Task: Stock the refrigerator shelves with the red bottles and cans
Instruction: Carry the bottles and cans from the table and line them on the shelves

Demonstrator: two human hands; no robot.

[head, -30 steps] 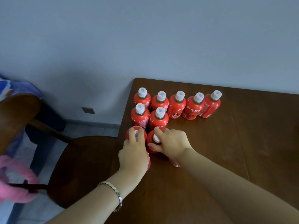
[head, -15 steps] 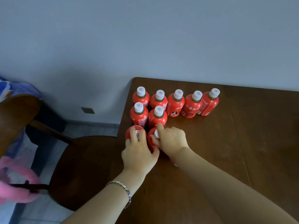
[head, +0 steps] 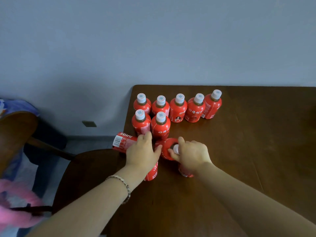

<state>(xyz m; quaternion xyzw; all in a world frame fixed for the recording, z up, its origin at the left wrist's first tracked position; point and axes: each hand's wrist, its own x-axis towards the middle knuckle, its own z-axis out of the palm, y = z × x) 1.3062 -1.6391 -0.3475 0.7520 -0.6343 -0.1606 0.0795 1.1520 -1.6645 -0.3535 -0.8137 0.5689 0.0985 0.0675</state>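
Across the right and lower frame, a dark brown wooden table (head: 248,151), set against a plain grey-blue wall (head: 153,40). Near the table's upper-left corner, seven upright red plastic bottles with white screw caps (head: 178,109): five side by side in a back row, two more just in front at the row's left end, all packed close.

Just below that cluster, at centre frame, the left hand (head: 142,152): fingers curled over a red plastic bottle lying on its side (head: 123,142), gripping it at the cap end. Barcode and the word JUICE showing on its label; base pointing left, jutting past the table's left edge. Thumb spread rightward toward the neighbouring bottle's shoulder.

Right of it, the right hand (head: 190,155): fingertips pinching the white cap and neck of a tilted red bottle (head: 166,149), top turned toward the camera.

Under each wrist, a further patch of red bottle wall (head: 152,173); cannot tell whether these belong to the held bottles or to others.

On the left wrist, a thin silver chain bracelet (head: 124,187). Lower left of frame, beside the table, a dark brown wooden chair seat (head: 89,168). At far left, a rounded wooden chair back (head: 15,134). In the bottom-left corner, a blurred pink shape (head: 15,218). Low on the wall, a small dark socket plate (head: 89,124).
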